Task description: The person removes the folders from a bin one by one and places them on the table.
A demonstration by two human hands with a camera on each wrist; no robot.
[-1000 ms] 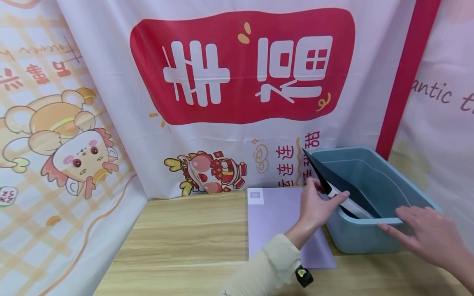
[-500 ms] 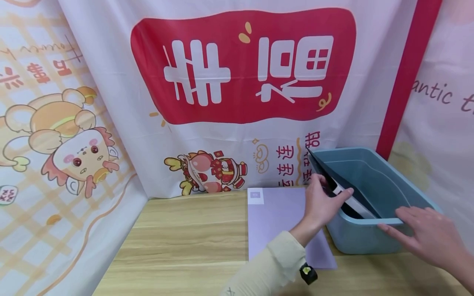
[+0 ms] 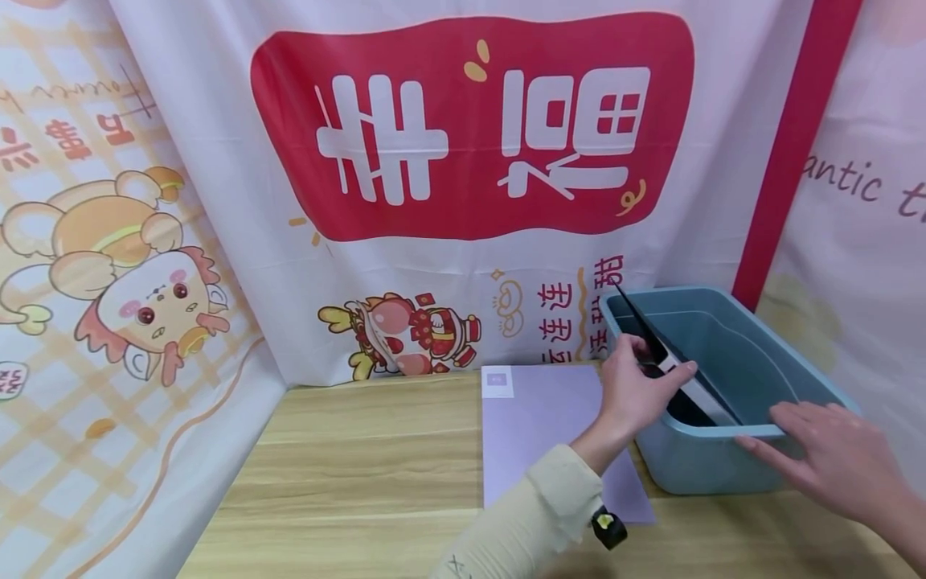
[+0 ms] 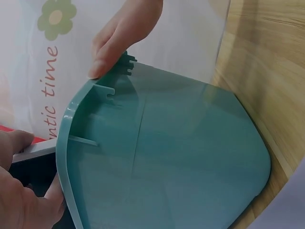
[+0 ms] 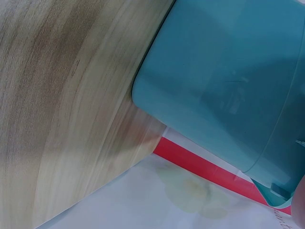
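A flat black item with a white edge [image 3: 698, 394] stands tilted, its lower part inside the blue-green plastic bin [image 3: 716, 462] and its upper corner above the rim. My left hand [image 3: 637, 390] pinches it by the white edge, with the thumb on the near side. In the left wrist view, the left hand's fingers [image 4: 24, 200] are beside the bin's wall [image 4: 176, 138]. My right hand [image 3: 832, 454] grips the near right part of the rim, its thumb outside and fingers over the top. Only a sliver of that hand shows in the right wrist view. The item's lower end is hidden.
A lavender sheet or folder [image 3: 538, 434] with a white label lies on the wooden table [image 3: 362, 474], left of the bin and partly under my left arm. Printed cloth [image 3: 470, 129] hangs behind the table and at both sides. The bin stands close to the back cloth.
My left hand has shifted slightly right, taking the black item with it. The item's upper corner has swung right and sits lower over the bin. The right hand keeps its place on the rim.
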